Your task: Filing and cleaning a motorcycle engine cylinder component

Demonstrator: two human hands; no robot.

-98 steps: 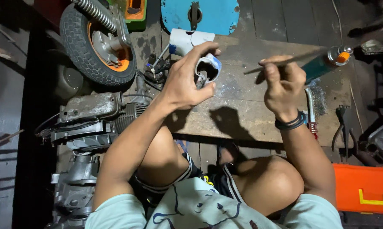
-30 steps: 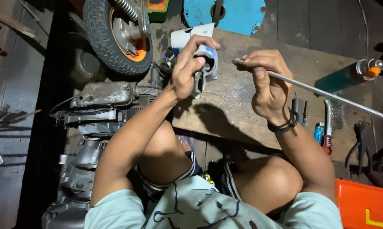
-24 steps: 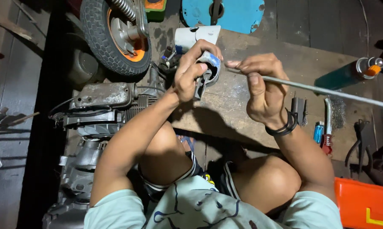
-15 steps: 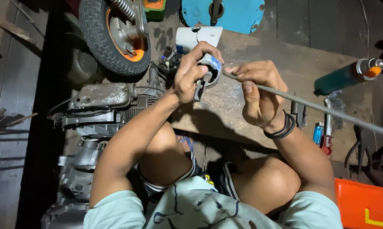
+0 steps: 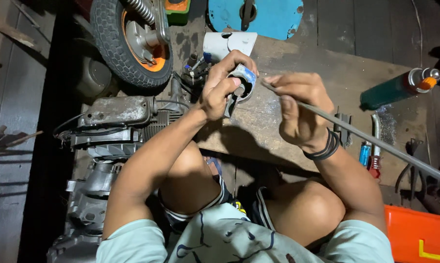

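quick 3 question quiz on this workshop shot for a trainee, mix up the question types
1. True or false: the left hand holds the small ring-shaped metal part up off the wooden board.
2. Which hand holds the long metal rod? A) left B) right C) neither
3. Fill in: the green spray can lies on the board on the person's ____ side.

Key
1. True.
2. B: the right hand grips the rod near its tip, which points toward the ring-shaped part.
3. Right; it lies on its side, with an orange nozzle.
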